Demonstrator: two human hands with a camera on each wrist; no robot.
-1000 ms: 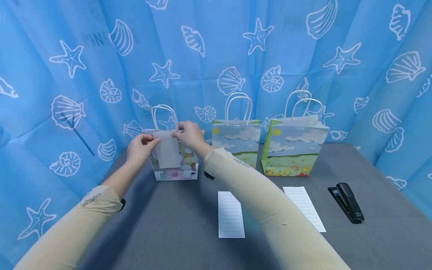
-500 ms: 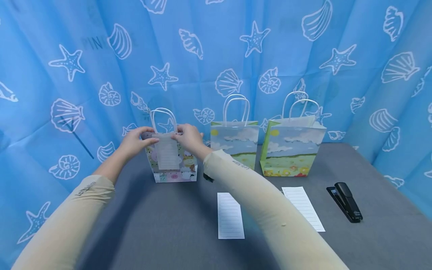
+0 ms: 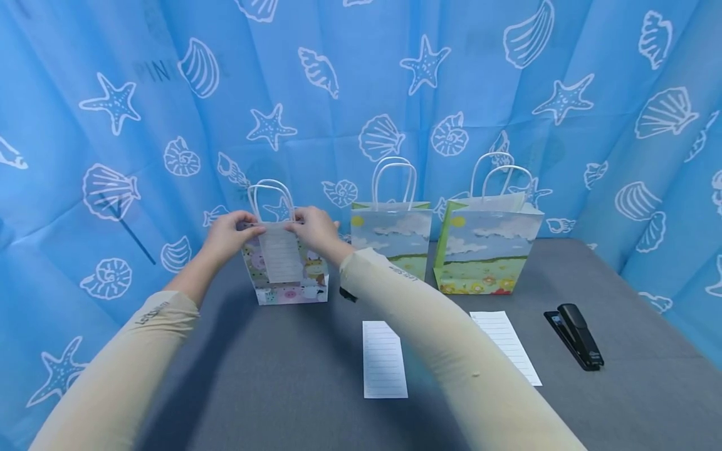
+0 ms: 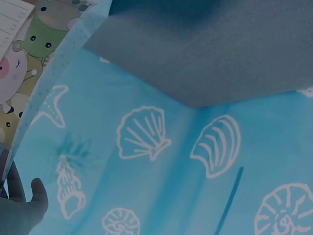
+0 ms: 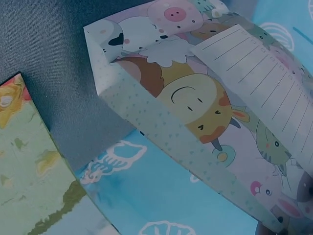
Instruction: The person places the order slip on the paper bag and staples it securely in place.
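A small paper gift bag [image 3: 291,293] with farm-animal prints and white twisted handles stands at the left of the table. A lined paper slip [image 3: 283,257] lies flat against its front, just below the handles. My left hand [image 3: 228,237] pinches the bag's top rim at the left, its thumb by the slip's upper left corner. At the slip's upper right corner, my right hand [image 3: 318,233] pinches the slip together with the rim. Some fingers of both hands are hidden behind the bag. In the right wrist view the slip [image 5: 264,81] slants across the animal print.
Two landscape-print bags, one in the middle [image 3: 403,235] and one at the right [image 3: 489,250], stand along the back. Two lined slips, one nearer [image 3: 385,360] and one farther right [image 3: 506,344], lie in front. A black stapler [image 3: 576,337] lies at the right. A blue curtain [image 3: 350,94] hangs behind.
My left hand has shifted slightly left and up, from pinching the slip's corner to gripping the bag's rim. My right hand stays at the other corner. The view has shifted slightly.
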